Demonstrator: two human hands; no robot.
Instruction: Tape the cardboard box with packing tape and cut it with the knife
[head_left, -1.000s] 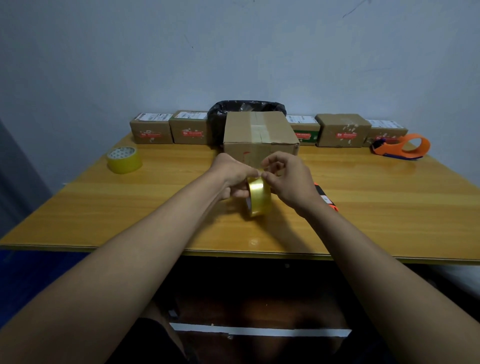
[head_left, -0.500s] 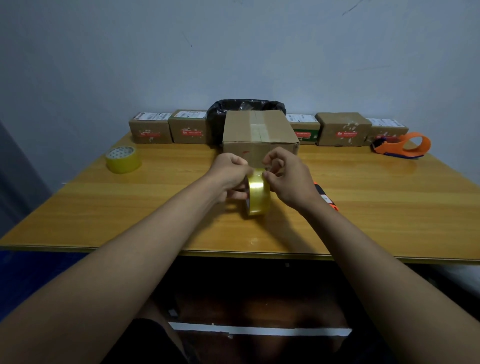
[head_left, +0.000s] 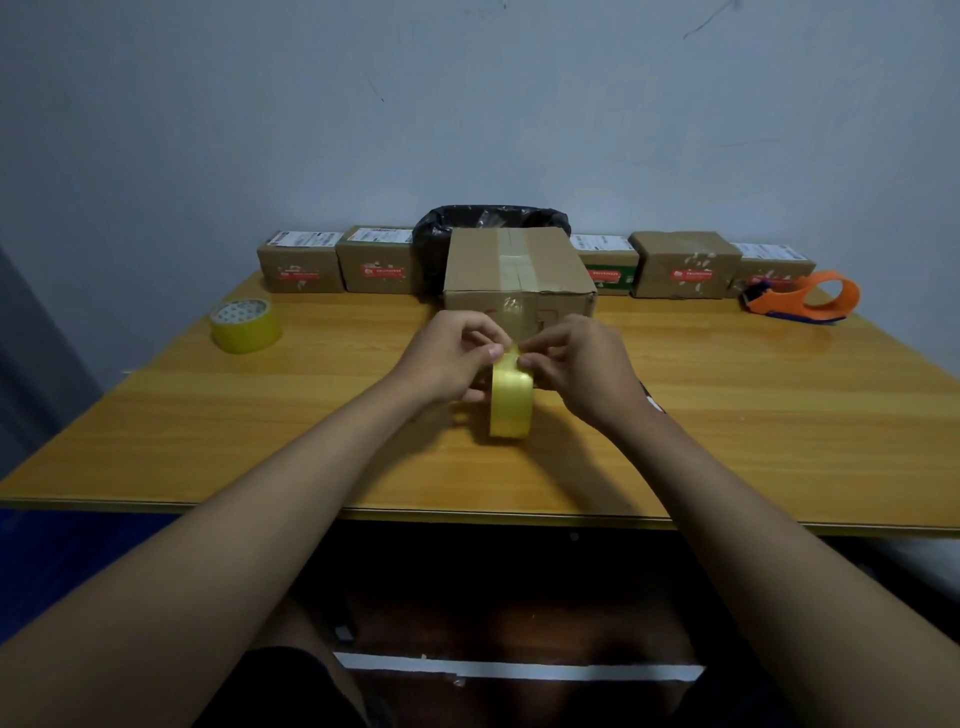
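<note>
A yellow roll of packing tape stands on edge over the middle of the wooden table. My left hand grips the roll from its left side, thumb at the top. My right hand pinches at the top rim of the roll with its fingertips. Just behind my hands sits the cardboard box, closed, with a strip of tape along its top seam. A black and orange knife lies on the table, mostly hidden behind my right wrist.
A second yellow tape roll lies flat at the left. An orange tape dispenser rests at the back right. Several small cardboard parcels line the wall, around a black bin bag.
Both hands and the roll have stayed in nearly the same place. My right fingertips have shifted slightly along the roll's top rim.
</note>
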